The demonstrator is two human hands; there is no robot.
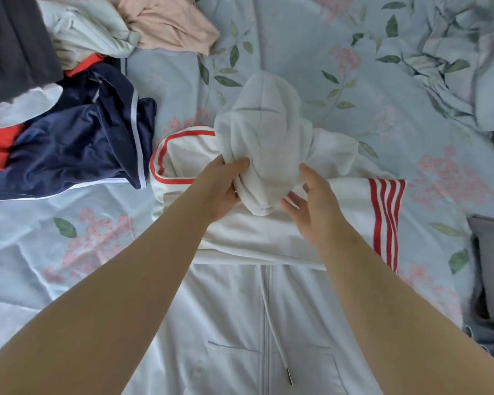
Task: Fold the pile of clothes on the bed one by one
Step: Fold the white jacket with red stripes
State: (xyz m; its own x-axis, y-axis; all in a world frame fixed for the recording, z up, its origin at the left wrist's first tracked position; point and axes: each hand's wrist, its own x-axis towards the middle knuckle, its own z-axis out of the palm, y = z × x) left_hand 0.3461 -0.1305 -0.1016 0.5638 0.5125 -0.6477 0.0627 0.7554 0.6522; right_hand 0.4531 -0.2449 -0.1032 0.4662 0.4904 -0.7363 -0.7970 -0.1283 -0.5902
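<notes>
Hoodie (240,309) lies centre of bed (297,52); the step looks like folding the hood (263,132) down. Left hand (226,186) grips hood at 12 o'clock, right hand (317,206) released beside it. Next likely: flatten hood, fold body; pile (69,124) at 10 o'clock.

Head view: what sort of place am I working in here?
Most likely a bedroom: a floral bed sheet lies under everything, a pile of unfolded clothes sits at the upper left, and a white hoodie is spread out for folding.
</notes>
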